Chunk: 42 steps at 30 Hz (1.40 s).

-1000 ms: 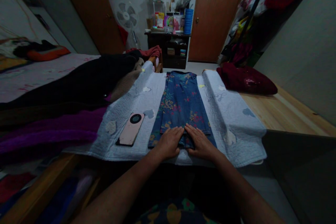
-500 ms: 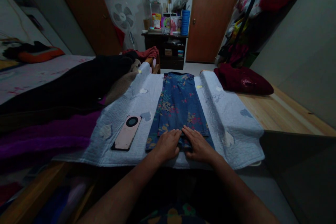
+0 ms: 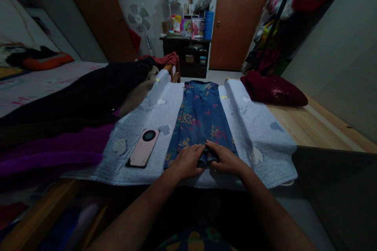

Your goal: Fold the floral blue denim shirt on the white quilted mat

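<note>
A blue garment with a floral print (image 3: 200,113) lies lengthwise on a pale quilted cover (image 3: 265,157), its dark band at the far end. Both hands are at its near end, side by side with fingertips almost meeting. My left hand (image 3: 190,160) has its fingers over the cloth and its thumb at the near edge, closed on the fabric. My right hand (image 3: 225,159) likewise grips the edge between thumb and fingers. Between the thumbs the dark hem bunches a little. To the left, a pink phone (image 3: 143,153) lies with its round camera facing up.
Dark clothes (image 3: 88,90) and a purple cloth (image 3: 59,145) are heaped on the left. A folded maroon cloth (image 3: 273,90) rests on the wooden board (image 3: 318,125) at right. Farther back are a fan (image 3: 140,17), a dark cabinet (image 3: 173,55) and a wooden door (image 3: 232,23).
My fingers have curled from lying flatter on the garment to gripping its near edge, and the hem there has drawn up. The phone and garment otherwise stay in place.
</note>
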### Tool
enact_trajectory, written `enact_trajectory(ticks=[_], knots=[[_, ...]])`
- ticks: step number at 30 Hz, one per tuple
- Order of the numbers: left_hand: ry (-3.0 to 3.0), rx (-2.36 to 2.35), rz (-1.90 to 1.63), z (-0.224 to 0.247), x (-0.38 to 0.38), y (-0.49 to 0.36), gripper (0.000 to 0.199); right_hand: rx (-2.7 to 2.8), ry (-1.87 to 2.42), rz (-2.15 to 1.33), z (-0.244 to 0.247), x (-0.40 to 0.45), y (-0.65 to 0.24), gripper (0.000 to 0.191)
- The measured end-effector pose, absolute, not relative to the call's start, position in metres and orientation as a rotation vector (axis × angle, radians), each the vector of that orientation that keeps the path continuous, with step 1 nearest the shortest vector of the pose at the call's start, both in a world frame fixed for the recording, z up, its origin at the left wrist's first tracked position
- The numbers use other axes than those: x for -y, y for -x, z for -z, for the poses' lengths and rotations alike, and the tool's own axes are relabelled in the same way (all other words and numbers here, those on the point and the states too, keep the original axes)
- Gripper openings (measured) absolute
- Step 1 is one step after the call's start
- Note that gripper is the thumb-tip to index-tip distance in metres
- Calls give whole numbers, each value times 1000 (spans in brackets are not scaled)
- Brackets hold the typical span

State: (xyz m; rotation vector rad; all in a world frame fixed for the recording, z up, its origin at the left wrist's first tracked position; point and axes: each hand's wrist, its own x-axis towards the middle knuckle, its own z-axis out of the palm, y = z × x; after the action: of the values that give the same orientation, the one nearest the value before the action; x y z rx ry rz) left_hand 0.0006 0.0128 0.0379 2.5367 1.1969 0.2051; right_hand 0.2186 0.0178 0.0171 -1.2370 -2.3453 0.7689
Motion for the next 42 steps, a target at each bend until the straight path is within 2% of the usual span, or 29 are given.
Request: enact_trajectory(ticks=[8,12,21,26,31,34,37,40,42], knots=[[-2469,-1166,-226,-48,-22,7,59,2274,1277,-946,-33,-22,-221,57],[-2383,-1146,-184,-53,-29,15,51,2255,1298,-962,-37,-21,-219,53],[-2396,-1160,-265,-38,-25,14,48,2314,1277,-800,-19,-13,-218,76],[-2411,-1234,-326,-30,-21,6,39,2305,1303,-674,-12,-8,-212,76],[-2427,-1247,-331,-30,-21,8,35,2220,1365,-739,-15,-9,-219,72],[-2483,-1189,-374,-30,-18,10,43,2166,1365,-799,-20,-5,-227,62],[-2505,-1184,-410,-29,-12,11,50,2124,1338,-810,-21,1,-235,42],[-2476,-1157,-464,-27,-6,11,48,2094,1280,-777,-14,6,-239,23],[-2435,-1110,-544,-25,-2,10,44,2078,1258,-766,-10,7,-240,19]])
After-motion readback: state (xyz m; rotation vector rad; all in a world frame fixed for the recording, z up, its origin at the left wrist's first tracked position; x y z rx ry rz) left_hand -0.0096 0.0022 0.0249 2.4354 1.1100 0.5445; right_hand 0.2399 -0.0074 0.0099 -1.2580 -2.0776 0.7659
